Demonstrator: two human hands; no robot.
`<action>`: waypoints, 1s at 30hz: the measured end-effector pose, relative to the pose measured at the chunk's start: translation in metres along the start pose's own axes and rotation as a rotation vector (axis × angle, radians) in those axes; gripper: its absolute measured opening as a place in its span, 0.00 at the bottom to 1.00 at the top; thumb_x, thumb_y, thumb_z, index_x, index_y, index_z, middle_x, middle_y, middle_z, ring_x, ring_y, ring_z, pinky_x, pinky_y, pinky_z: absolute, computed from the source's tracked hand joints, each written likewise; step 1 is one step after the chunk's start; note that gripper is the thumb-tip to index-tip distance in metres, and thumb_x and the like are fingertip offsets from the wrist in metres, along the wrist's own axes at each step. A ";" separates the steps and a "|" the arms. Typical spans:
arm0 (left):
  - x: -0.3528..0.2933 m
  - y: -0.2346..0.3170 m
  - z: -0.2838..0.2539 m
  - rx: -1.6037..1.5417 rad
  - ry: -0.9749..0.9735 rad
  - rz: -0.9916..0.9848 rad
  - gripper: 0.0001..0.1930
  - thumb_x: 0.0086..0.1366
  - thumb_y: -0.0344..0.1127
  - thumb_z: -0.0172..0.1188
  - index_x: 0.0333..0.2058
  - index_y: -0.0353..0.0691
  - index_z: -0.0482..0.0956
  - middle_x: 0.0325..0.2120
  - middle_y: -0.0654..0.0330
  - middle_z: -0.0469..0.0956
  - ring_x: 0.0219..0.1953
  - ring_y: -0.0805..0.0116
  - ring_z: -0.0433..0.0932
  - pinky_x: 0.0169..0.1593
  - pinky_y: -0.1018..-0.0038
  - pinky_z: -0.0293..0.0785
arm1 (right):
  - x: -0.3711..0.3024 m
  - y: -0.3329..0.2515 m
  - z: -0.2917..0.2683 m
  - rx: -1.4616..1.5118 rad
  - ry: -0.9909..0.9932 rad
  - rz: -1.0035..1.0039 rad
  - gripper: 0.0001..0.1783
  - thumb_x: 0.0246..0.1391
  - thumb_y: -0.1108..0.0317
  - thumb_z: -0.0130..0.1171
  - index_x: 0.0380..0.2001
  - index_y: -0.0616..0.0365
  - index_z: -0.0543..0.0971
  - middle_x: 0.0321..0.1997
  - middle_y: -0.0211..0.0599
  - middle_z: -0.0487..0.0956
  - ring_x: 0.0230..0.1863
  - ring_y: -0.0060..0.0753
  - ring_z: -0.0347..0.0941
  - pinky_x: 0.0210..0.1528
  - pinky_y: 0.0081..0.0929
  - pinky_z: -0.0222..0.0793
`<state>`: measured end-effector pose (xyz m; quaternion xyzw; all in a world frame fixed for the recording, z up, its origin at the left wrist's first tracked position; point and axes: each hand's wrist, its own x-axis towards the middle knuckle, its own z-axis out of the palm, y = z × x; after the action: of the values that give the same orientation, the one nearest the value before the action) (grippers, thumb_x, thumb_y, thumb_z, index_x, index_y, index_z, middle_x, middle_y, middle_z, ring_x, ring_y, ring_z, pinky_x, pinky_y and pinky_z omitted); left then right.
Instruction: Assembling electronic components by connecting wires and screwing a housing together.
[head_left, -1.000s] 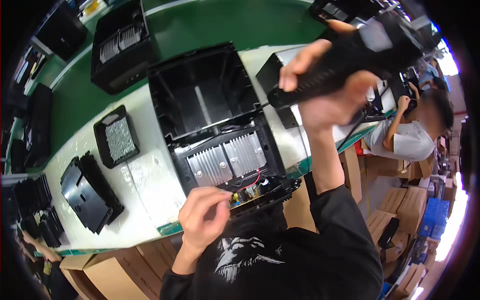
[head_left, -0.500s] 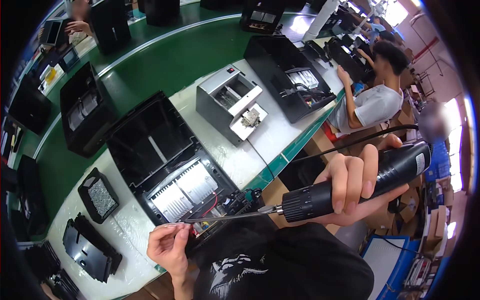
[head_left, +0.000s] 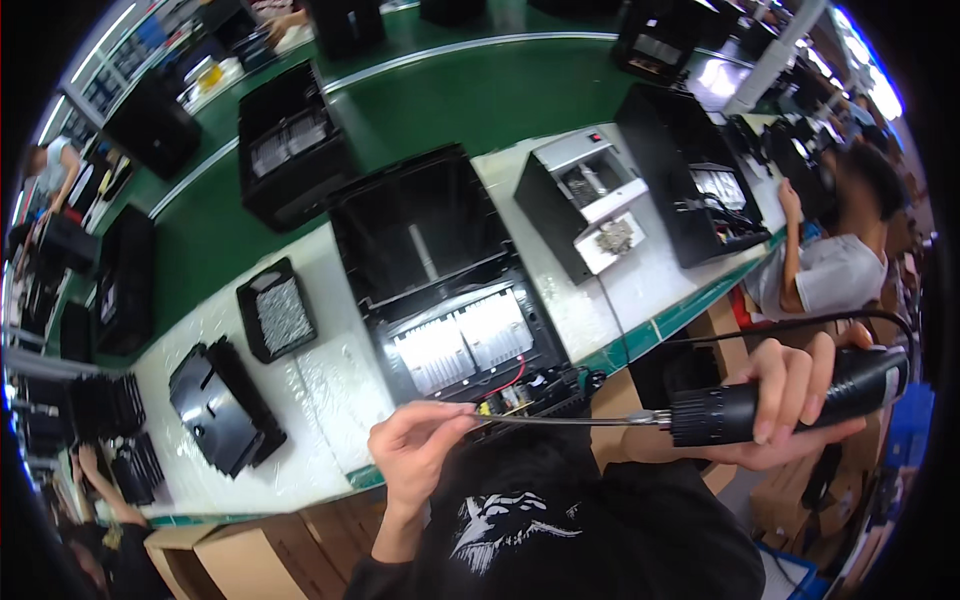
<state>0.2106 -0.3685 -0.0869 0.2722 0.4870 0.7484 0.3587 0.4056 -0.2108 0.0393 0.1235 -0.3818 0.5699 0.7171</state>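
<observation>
In my right hand [head_left: 790, 400] is a black electric screwdriver [head_left: 715, 415], held level with fingers wrapped round its body. Its long thin bit [head_left: 570, 421] points left, toward my left hand [head_left: 415, 450]. Thumb and forefinger of that hand pinch together at the bit's tip; anything small between them is hidden. Just beyond the bit lies an opened black machine housing [head_left: 430, 235], with ribbed silver metal plates [head_left: 465, 340], a red wire and circuit parts inside. Neither hand visibly touches the housing.
Left of the housing are a black tray of small silver screws [head_left: 282, 315] and stacked black plastic panels [head_left: 222, 410]. To its right stand a grey-black machine [head_left: 585, 205] and another black housing [head_left: 695, 180]. A co-worker [head_left: 835, 270] sits at right. Cardboard boxes [head_left: 265, 560] lie below the table.
The view has swung left, so the table and its things appear farther right. My left fingers stay pinched at the bit's tip, and my right hand keeps holding the screwdriver.
</observation>
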 end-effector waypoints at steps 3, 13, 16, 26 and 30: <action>0.001 -0.002 -0.001 0.163 -0.088 0.070 0.06 0.53 0.16 0.63 0.31 0.28 0.80 0.30 0.50 0.82 0.33 0.65 0.82 0.39 0.77 0.79 | 0.001 -0.002 0.000 -0.020 0.022 -0.032 0.33 0.60 0.52 0.51 0.57 0.64 0.55 0.20 0.30 0.64 0.07 0.19 0.58 0.06 0.11 0.62; 0.009 -0.001 -0.016 0.495 -0.313 0.437 0.07 0.50 0.21 0.64 0.31 0.35 0.84 0.28 0.57 0.83 0.31 0.66 0.83 0.35 0.77 0.80 | -0.005 -0.008 -0.003 0.008 -0.188 0.026 0.27 0.59 0.59 0.55 0.50 0.67 0.57 0.23 0.25 0.64 0.08 0.10 0.58 0.10 0.01 0.60; 0.005 -0.001 -0.017 0.298 -0.325 0.270 0.09 0.51 0.21 0.64 0.33 0.34 0.83 0.29 0.56 0.83 0.32 0.66 0.83 0.36 0.76 0.80 | -0.004 -0.028 -0.005 0.014 -0.112 0.226 0.18 0.57 0.61 0.58 0.36 0.60 0.61 0.16 0.22 0.62 0.09 0.07 0.57 0.19 -0.02 0.62; 0.024 0.002 -0.026 0.647 -0.014 0.365 0.31 0.57 0.29 0.55 0.60 0.32 0.60 0.58 0.47 0.65 0.61 0.52 0.63 0.64 0.64 0.54 | -0.007 0.003 0.006 -0.088 -0.129 0.012 0.26 0.52 0.49 0.62 0.26 0.57 0.60 0.21 0.23 0.63 0.14 0.12 0.60 0.24 0.03 0.58; 0.017 -0.031 -0.042 0.212 0.040 0.066 0.43 0.47 0.22 0.52 0.65 0.30 0.48 0.60 0.46 0.61 0.64 0.57 0.59 0.66 0.69 0.49 | 0.013 0.021 0.009 -0.109 -0.261 0.044 0.29 0.49 0.44 0.63 0.25 0.57 0.61 0.23 0.27 0.63 0.18 0.20 0.62 0.31 0.14 0.63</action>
<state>0.1769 -0.3696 -0.1302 0.3097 0.5611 0.7094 0.2933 0.3837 -0.2004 0.0489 0.1492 -0.5046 0.5429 0.6545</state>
